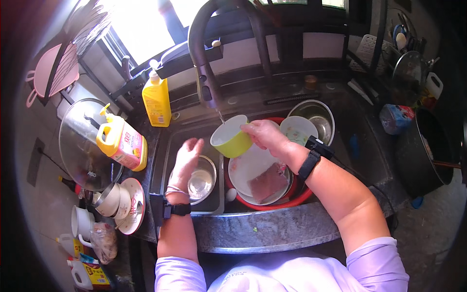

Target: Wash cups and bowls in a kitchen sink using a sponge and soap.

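Observation:
My right hand [264, 135] grips the rim of a yellow-green bowl [233, 140] with a white inside, tilted under a thin stream from the dark pull-down faucet [209, 87]. My left hand [188, 160] is raised over a steel bowl [200, 184] in the left sink basin; its fingers are bent and nothing shows between them. Below my right hand, a pinkish cloth [268, 182] lies on a white plate [242, 175] inside a red basin [277, 207]. A patterned white bowl [299, 129] and a steel basin [323, 122] sit behind it.
Two yellow pump bottles [157, 100] [122, 142] stand at the left, beside a glass lid [78, 146]. Stacked bowls and a plate [133, 208] sit on the left counter edge. A white spoon [231, 195] lies between the basins. At right stands a large dark pot [416, 157].

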Demonstrator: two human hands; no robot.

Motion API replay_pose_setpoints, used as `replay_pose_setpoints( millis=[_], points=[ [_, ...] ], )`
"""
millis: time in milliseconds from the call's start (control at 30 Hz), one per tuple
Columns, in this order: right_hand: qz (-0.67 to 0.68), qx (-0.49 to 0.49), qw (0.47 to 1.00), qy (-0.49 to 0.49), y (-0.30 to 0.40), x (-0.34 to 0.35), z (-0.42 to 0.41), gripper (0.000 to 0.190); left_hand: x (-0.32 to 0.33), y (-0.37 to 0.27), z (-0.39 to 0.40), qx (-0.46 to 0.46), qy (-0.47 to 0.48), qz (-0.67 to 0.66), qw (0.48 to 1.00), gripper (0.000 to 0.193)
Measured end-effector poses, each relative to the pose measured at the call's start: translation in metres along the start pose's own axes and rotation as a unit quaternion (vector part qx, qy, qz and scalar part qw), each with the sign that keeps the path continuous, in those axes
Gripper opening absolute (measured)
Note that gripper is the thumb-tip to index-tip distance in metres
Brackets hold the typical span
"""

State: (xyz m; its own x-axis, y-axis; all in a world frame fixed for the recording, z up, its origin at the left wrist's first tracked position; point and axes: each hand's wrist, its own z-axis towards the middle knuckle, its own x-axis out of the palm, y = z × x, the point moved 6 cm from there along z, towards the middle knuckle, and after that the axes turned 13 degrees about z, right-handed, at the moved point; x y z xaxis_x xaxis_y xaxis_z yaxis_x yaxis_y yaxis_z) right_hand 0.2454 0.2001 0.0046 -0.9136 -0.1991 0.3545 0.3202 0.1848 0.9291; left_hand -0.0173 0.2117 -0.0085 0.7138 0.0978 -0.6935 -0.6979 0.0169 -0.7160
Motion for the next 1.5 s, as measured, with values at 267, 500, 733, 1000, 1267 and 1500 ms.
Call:
replay_pose_setpoints(
  millis=[267,500,733,1000,1267,1500],
  points=[
    [-0.320,-0.282,0.904,0.043,0.016,0.029,-0.017,0.033,0.047,-0.020,-0.039,-0.146,0.269,-0.229,0.924,0.051],
    [-0.548,-0.466,0.690,0.073,0.017,0.041,-0.038,0.023,0.048,-0.028,-0.032,-0.062,0.175,-0.162,0.969,0.028],
    [-0.628,-0.487,0.598,0.106,0.009,0.046,-0.035,0.004,0.007,-0.030,-0.021,0.057,-0.114,-0.148,0.981,0.014],
    [-0.635,-0.506,0.583,0.025,0.020,0.039,-0.035,0.005,0.014,0.004,-0.009,0.012,-0.022,-0.104,0.994,0.024],
    [-0.476,-0.417,0.774,0.013,0.001,0.038,-0.022,0.021,0.029,-0.049,-0.032,0.033,0.136,-0.207,0.968,0.033],
    [-0.361,-0.308,0.880,0.000,-0.025,0.032,-0.003,0.029,0.041,-0.059,-0.038,0.050,0.142,-0.223,0.963,0.032]
  ],
)
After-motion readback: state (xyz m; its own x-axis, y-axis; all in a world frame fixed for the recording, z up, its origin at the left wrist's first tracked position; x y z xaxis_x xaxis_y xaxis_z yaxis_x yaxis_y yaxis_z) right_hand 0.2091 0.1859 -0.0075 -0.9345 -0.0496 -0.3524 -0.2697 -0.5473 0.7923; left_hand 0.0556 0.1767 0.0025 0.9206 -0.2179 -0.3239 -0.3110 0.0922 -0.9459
